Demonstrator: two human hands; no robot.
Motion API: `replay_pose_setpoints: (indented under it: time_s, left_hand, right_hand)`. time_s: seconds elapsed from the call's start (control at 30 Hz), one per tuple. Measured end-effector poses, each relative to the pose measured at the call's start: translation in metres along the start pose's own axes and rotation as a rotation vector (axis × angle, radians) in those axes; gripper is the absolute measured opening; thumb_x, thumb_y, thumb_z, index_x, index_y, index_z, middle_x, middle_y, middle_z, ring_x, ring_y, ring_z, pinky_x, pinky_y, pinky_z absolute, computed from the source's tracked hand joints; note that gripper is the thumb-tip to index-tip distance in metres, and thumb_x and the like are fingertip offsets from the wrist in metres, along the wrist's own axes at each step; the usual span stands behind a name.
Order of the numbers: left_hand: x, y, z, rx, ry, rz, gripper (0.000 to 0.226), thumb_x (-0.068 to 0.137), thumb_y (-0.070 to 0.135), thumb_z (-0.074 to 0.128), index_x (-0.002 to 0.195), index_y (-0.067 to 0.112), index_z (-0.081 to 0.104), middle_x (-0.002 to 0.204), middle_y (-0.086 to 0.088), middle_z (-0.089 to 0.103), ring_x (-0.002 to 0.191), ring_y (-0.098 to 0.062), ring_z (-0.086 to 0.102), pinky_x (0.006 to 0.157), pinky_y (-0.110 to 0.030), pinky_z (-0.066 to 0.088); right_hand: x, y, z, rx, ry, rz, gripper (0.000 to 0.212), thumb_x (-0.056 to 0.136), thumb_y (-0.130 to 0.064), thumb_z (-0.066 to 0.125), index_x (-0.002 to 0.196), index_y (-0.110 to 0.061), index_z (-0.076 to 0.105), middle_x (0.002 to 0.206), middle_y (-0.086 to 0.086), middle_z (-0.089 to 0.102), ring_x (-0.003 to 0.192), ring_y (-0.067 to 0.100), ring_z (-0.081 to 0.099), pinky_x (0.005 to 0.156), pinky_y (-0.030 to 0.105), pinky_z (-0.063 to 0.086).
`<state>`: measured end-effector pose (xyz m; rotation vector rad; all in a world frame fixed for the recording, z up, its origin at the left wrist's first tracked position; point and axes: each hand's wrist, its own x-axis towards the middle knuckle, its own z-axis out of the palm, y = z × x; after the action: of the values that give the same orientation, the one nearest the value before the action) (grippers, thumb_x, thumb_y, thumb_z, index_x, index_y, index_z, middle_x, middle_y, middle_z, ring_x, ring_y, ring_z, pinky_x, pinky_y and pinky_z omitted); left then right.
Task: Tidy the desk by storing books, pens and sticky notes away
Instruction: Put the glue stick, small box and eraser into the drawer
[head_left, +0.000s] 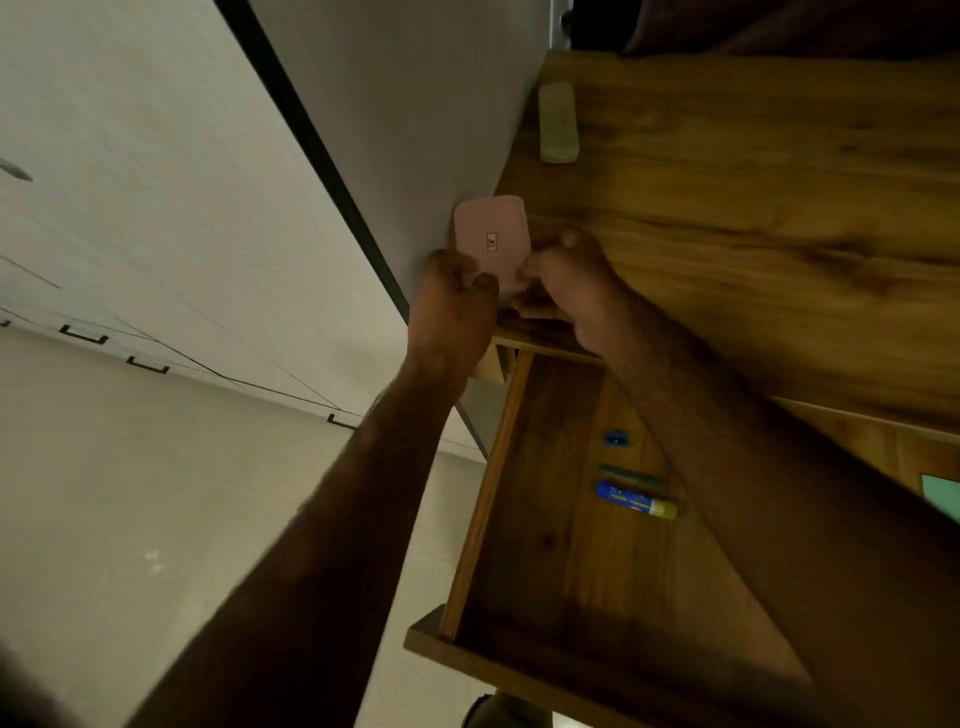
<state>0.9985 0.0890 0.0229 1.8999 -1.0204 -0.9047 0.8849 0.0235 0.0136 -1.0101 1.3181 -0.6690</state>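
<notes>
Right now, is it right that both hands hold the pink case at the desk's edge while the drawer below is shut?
Not quite: the head view shows the drawer pulled open. The left hand and right hand do hold the pink case at the edge of the desk.

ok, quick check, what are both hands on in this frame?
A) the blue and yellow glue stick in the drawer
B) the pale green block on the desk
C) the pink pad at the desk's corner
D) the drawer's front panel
C: the left hand and right hand both grip the lower edge of the pink pad at the desk corner, while the glue stick lies untouched in the open drawer.
</notes>
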Motion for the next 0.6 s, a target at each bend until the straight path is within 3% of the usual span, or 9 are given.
replay_pose_setpoints:
  time_s: [0.13,0.2,0.33,0.43,0.6]
  left_hand:
    - [-0.023,-0.005,-0.01,0.037,0.065,0.032,0.035,0.088,0.012,0.059,0.123,0.015,0.057,0.118,0.001,0.069,0.104,-0.018,0.067,0.078,-0.028,0.06]
    - [-0.042,-0.009,-0.015,0.09,0.033,0.073,0.028,0.093,0.014,0.058,0.12,0.016,0.061,0.114,0.004,0.07,0.099,-0.017,0.069,0.078,-0.033,0.062]
    - [-0.094,-0.034,-0.012,0.264,-0.116,0.095,0.023,0.097,0.023,0.06,0.118,0.017,0.064,0.107,0.003,0.07,0.089,-0.015,0.07,0.074,-0.037,0.063]
    - [-0.124,-0.062,0.0,0.436,-0.251,0.045,0.02,0.097,0.021,0.059,0.116,0.019,0.065,0.113,0.001,0.07,0.096,-0.017,0.069,0.081,-0.034,0.061]
    - [-0.143,-0.095,0.013,0.706,-0.347,-0.031,0.019,0.097,0.019,0.056,0.113,0.018,0.065,0.11,0.0,0.071,0.093,-0.019,0.069,0.08,-0.027,0.053]
  right_hand:
    - [-0.042,0.013,-0.011,-0.02,0.005,-0.032,0.033,0.094,0.002,0.061,0.122,-0.017,0.059,0.113,0.003,0.07,0.096,0.022,0.074,0.079,0.033,0.067]
    - [-0.075,0.027,-0.021,0.004,0.008,-0.027,0.031,0.094,0.002,0.064,0.114,-0.021,0.058,0.108,0.0,0.069,0.096,0.023,0.075,0.078,0.033,0.067]
    - [-0.138,0.084,-0.042,-0.003,0.018,0.1,0.029,0.092,-0.005,0.071,0.113,-0.021,0.061,0.112,0.007,0.073,0.086,0.023,0.081,0.079,0.04,0.067]
    - [-0.17,0.127,-0.049,-0.063,-0.031,0.245,0.025,0.096,-0.009,0.069,0.113,-0.024,0.059,0.113,0.003,0.072,0.085,0.017,0.081,0.079,0.037,0.068]
    - [-0.18,0.173,-0.041,-0.155,-0.077,0.39,0.022,0.097,-0.008,0.064,0.114,-0.021,0.059,0.099,0.005,0.078,0.084,0.02,0.08,0.083,0.04,0.067]
